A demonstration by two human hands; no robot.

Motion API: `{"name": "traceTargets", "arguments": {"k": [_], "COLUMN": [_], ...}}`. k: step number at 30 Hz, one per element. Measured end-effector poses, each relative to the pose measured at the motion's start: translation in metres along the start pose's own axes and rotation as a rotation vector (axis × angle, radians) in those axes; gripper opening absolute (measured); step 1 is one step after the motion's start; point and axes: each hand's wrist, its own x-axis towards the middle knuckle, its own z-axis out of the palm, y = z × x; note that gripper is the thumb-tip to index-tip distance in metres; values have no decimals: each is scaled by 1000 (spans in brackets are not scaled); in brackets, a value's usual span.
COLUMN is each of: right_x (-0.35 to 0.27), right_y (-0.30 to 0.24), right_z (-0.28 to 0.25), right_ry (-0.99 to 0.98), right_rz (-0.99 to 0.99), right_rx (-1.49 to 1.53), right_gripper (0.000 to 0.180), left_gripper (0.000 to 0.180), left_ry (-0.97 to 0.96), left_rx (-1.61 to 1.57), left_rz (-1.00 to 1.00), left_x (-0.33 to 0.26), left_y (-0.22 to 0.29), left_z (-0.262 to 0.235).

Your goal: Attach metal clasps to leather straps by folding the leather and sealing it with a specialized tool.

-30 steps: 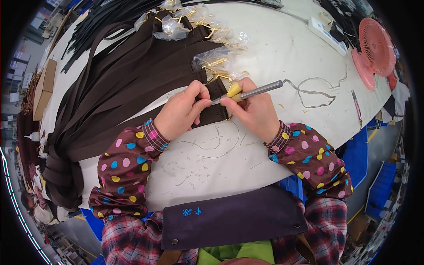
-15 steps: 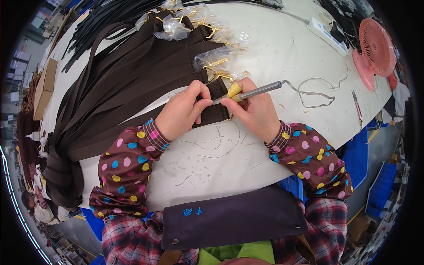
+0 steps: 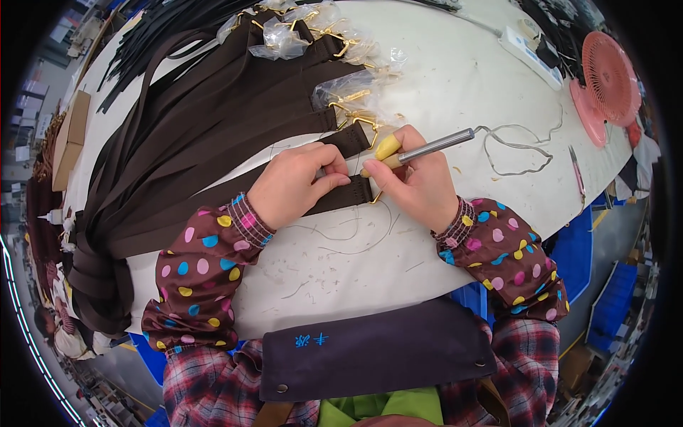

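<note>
My left hand (image 3: pixel 295 186) rests over the end of a dark brown strap (image 3: pixel 345 195), its thumb and fingertips pinched together. What they pinch, perhaps a thread, is too small to make out. My right hand (image 3: pixel 425 186) is closed round a silver, pen-shaped corded tool (image 3: pixel 435 146), tip angled toward the left fingertips with a small gap between. Yellow finger covers (image 3: pixel 388 147) show on that hand. A gold metal ring (image 3: pixel 378 197) is fitted at the strap's stitched end. Just beyond lies another brown strap end (image 3: pixel 352 140) with a gold clasp (image 3: pixel 371 134).
Many brown straps (image 3: pixel 206 135) spread over the left of the white table (image 3: pixel 455 249), several gold fittings wrapped in clear plastic (image 3: pixel 348 92). A pink fan (image 3: pixel 610 78), a white power strip (image 3: pixel 530 57), the tool's looped cord (image 3: pixel 523 172) and pink-handled tweezers (image 3: pixel 577 173) lie right. Loose threads (image 3: pixel 341 238) lie nearby.
My hands have drawn apart: the right has shifted right with the pen-shaped tool, its tip leaving the left fingertips. The left fingers have come lower over the strap.
</note>
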Motion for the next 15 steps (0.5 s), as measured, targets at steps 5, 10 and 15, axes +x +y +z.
{"name": "traceTargets", "arguments": {"k": [5,10,15], "right_x": [0,0,0], "right_y": [5,8,7], "right_z": [2,3,3], "right_ry": [-20,-19,-22], "right_rz": [0,6,1], "right_rx": [19,31,39], "right_gripper": [27,29,29], "left_gripper": [12,14,18], "left_ry": [105,112,-21], "left_rx": [35,34,-123], "left_rz": [140,137,-134], "left_x": [-2,-3,-3], "left_y": [-11,-11,1], "left_z": [10,10,1]}}
